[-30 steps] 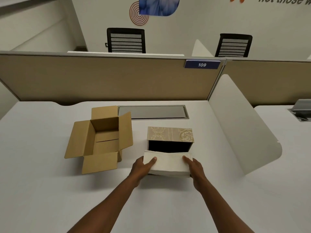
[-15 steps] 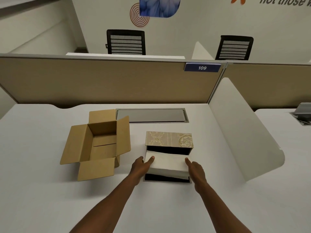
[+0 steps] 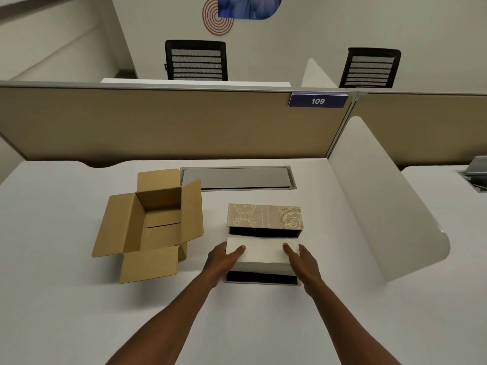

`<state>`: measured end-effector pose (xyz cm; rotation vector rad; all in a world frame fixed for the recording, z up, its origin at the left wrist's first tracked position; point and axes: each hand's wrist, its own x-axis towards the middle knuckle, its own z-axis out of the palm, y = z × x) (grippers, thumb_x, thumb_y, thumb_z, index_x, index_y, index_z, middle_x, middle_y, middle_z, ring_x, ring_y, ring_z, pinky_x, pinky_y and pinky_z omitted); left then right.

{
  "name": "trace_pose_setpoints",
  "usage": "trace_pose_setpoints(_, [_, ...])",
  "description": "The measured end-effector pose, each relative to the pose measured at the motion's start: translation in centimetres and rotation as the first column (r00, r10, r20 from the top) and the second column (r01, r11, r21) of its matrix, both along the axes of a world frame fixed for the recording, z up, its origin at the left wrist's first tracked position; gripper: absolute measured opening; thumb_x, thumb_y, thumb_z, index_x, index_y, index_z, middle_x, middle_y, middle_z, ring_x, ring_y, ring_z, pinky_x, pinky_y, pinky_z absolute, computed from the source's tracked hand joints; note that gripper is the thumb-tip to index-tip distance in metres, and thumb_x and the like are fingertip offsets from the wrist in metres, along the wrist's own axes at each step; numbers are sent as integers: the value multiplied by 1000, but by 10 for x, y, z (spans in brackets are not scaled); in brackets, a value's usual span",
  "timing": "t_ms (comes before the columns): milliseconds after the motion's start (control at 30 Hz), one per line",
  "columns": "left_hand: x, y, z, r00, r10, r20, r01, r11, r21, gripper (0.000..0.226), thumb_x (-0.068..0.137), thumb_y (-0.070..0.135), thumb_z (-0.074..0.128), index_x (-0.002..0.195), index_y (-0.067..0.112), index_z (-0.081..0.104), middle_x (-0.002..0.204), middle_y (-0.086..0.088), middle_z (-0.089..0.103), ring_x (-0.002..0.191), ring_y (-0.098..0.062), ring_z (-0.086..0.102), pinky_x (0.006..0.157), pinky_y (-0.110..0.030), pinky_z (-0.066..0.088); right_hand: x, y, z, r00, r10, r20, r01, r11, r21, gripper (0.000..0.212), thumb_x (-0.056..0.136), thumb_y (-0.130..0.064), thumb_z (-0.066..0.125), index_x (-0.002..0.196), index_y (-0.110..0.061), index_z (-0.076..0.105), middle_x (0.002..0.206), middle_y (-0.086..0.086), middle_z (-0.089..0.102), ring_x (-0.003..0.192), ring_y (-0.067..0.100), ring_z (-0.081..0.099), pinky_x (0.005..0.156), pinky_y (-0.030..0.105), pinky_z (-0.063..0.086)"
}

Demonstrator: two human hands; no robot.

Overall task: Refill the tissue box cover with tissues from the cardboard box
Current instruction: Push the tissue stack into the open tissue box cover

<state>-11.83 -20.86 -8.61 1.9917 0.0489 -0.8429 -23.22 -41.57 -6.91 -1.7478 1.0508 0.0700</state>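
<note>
soft, even overhead light falls on the white surface (image 3: pixel 79 299), with only faint shadows beneath the cardboard box (image 3: pixel 150 227). the wide-angle lens bows the partition (image 3: pixel 158 122) edges outward, and fine detail looks slightly soft.

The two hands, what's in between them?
In the head view, a white stack of tissues sits between the left hand and the right hand. Both hands hold its ends, over the open tissue box cover.

Matt brown cardboard box (image 3: pixel 150 225), soft white paper tissues (image 3: pixel 262 254), patterned fabric-look cover (image 3: pixel 264 216), smooth matt white table (image 3: pixel 66 299)
</note>
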Motion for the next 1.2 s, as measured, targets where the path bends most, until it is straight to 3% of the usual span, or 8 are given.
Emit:
trace_pose_setpoints(67, [-2, -1, 1, 1000, 16, 3, -16, 999, 39, 108, 68, 84, 61, 151, 18, 40, 153, -5, 46, 135, -27, 47, 112, -43, 42, 0, 0, -1, 1000, -27, -6, 27, 1000, -5, 80, 97, -58, 56, 158, -11, 32, 163, 12, 35, 148, 31, 37, 116, 43, 35])
trace_pose_setpoints(200, [-8, -9, 1, 998, -5, 67, -1, 997, 75, 71, 89, 60, 62, 144, 17, 47, 143, -6, 55, 126, -26, 54, 103, -37, 49, 0, 2, 2, 998, 0, -67, -2, 1000, -29, 73, 100, -52, 55, 152, -3, 39, 157, 15, 43, 142, 33, 43, 110, 38, 38])
trace_pose_setpoints(400, [0, 1, 2, 991, -106, 79, 97, 989, 109, 84, 80, 68, 65, 145, 17, 47, 143, -4, 56, 127, -25, 54, 104, -40, 49, -4, -5, 1, 968, 182, -170, -202, 973, -110, 65, 98, -53, 56, 141, -5, 49, 140, 14, 58, 124, 30, 57, 99, 37, 48])
trace_pose_setpoints(500, [-1, 2, 5, 990, -119, 75, 114, 991, 71, 69, 86, 59, 66, 140, 19, 52, 139, -3, 60, 122, -22, 57, 102, -37, 49, -2, -4, 3, 977, 150, -150, -168, 979, -118, 64, 98, -52, 56, 143, -6, 49, 141, 13, 58, 126, 31, 56, 95, 33, 46])
trace_pose_setpoints(667, [-9, -5, -2, 993, -70, 94, 64, 996, 60, 80, 87, 62, 64, 150, 19, 39, 147, -3, 52, 132, -26, 50, 106, -36, 45, 4, 2, 5, 986, 97, -139, -120, 979, -167, 62, 100, -51, 53, 141, -5, 50, 141, 15, 58, 127, 32, 55, 98, 35, 44])
trace_pose_setpoints(833, [-2, -1, 0, 996, -56, 62, 56, 998, 7, 74, 85, 63, 65, 143, 21, 50, 140, -2, 59, 124, -23, 56, 106, -41, 48, 3, -4, 2, 975, 150, -165, -179, 969, -173, 59, 101, -51, 49, 138, -6, 51, 137, 15, 61, 122, 32, 59, 102, 42, 50])
trace_pose_setpoints(1033, [5, 2, -14, 998, -64, 28, 63, 998, 24, 105, 62, 83, 59, 148, 24, 44, 145, 0, 55, 130, -24, 52, 108, -44, 46, 3, -5, -3, 960, 195, -203, -239, 945, -223, 61, 102, -51, 47, 142, -4, 48, 137, 17, 61, 123, 34, 59, 102, 43, 50])
trace_pose_setpoints(1200, [6, 6, -13, 992, -121, 37, 120, 992, 22, 94, 70, 76, 61, 146, 24, 46, 143, 1, 57, 126, -22, 54, 107, -42, 47, 3, -7, -5, 960, 195, -200, -239, 944, -227, 61, 102, -52, 47, 141, -6, 49, 136, 15, 62, 122, 33, 59, 102, 44, 50])
